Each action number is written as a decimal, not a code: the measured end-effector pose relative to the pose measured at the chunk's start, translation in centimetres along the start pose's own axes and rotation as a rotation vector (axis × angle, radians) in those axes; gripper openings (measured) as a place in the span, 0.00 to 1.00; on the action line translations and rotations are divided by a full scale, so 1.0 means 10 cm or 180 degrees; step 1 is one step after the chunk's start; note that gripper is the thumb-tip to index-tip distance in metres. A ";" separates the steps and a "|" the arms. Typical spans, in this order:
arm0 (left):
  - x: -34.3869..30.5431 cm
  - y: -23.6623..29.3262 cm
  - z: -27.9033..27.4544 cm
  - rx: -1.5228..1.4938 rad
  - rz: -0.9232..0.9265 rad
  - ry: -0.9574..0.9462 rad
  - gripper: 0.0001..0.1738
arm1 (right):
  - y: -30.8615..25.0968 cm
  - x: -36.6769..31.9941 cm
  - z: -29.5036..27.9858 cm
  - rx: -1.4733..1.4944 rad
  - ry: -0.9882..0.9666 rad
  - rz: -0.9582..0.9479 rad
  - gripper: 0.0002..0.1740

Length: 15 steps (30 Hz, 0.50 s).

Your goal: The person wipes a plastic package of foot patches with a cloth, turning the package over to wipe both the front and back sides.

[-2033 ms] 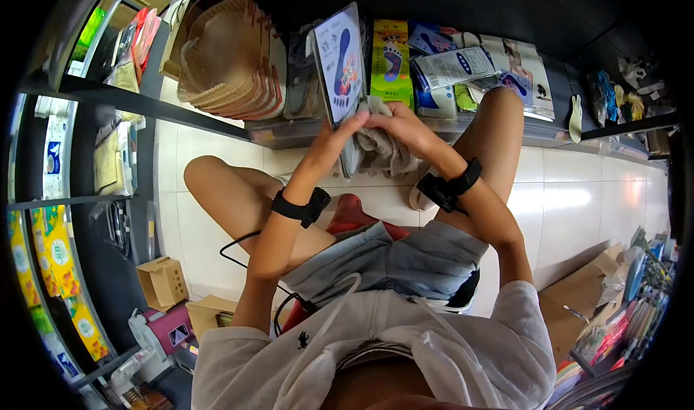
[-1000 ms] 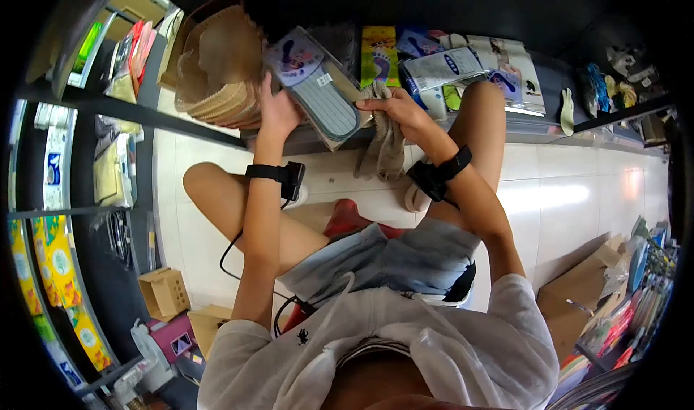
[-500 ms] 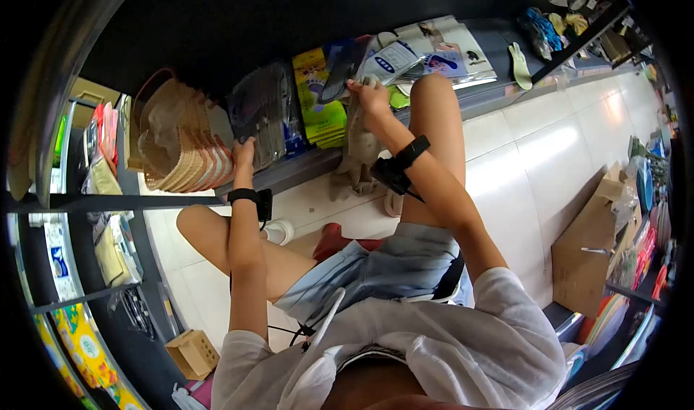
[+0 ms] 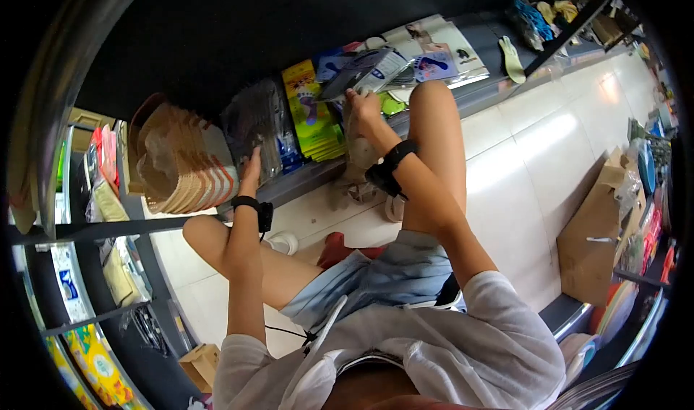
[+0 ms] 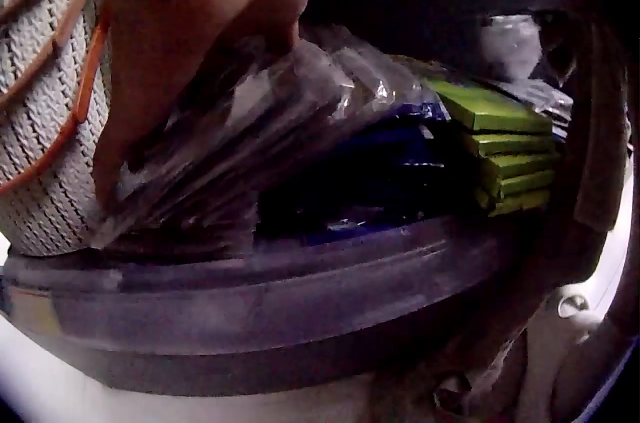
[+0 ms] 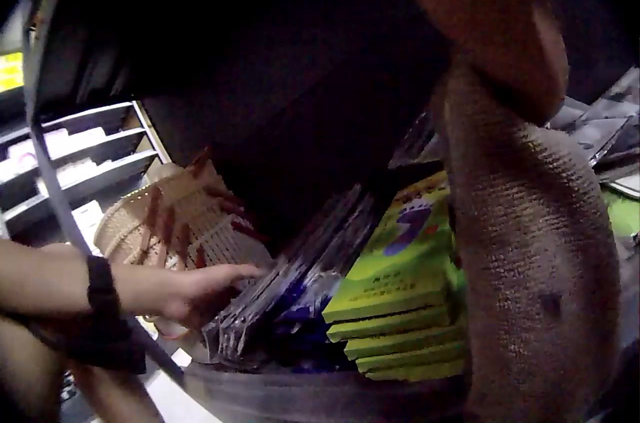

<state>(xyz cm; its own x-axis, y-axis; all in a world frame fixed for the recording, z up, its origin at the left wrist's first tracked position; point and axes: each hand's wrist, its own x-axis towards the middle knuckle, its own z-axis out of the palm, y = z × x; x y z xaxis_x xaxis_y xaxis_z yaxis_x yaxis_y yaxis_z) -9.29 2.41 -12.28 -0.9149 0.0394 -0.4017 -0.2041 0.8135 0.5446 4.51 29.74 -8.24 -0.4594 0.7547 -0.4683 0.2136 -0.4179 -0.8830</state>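
My left hand (image 4: 251, 170) rests against the near left end of a row of clear-plastic packets (image 4: 269, 137). In the left wrist view its fingers reach straight down between the packets and the woven baskets (image 5: 45, 133). The right hand (image 4: 366, 111) grips a grey-brown cloth (image 6: 530, 263), which hangs down past the shelf's front edge. Just beyond its fingertips lies a dark grey insole packet (image 4: 345, 79), overlapping other packs. Between the hands stands a stack of yellow-green boxes (image 4: 312, 114) printed with a footprint.
Dark packs with blue edges (image 5: 400, 163) fill the gap before the boxes. A pale insole (image 4: 512, 61) and bagged gloves lie farther right on the shelf (image 4: 473, 101). Cardboard boxes (image 4: 596, 244) stand on the floor at right. Shelving with yellow packs (image 4: 94, 359) rises at left.
The grey insole packet, earlier held up between both hands, now lies among the packs near the right hand. The left hand has moved to the plastic packets. The view has turned.
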 end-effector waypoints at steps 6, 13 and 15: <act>-0.11 -0.06 -0.17 -0.0761 0.0266 -0.0072 0.52 | -0.18 -0.16 0.00 -0.0688 -0.0664 -0.0183 0.16; -0.85 0.24 -0.45 -0.1284 -0.0424 -0.0658 0.48 | -0.31 -0.45 0.06 -0.1245 -0.0961 -0.0265 0.16; -0.99 0.28 -0.52 -0.1295 -0.0148 -0.0788 0.43 | -0.21 -0.33 0.05 -0.1202 -0.1088 -0.0210 0.15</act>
<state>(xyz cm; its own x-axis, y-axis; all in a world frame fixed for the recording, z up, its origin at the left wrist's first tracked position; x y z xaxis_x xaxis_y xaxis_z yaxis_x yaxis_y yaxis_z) -2.60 1.29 -2.98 -0.8012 0.1856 -0.5688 -0.4077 0.5264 0.7461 5.15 27.89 -4.83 -0.7247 0.5385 -0.4300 0.4421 -0.1153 -0.8895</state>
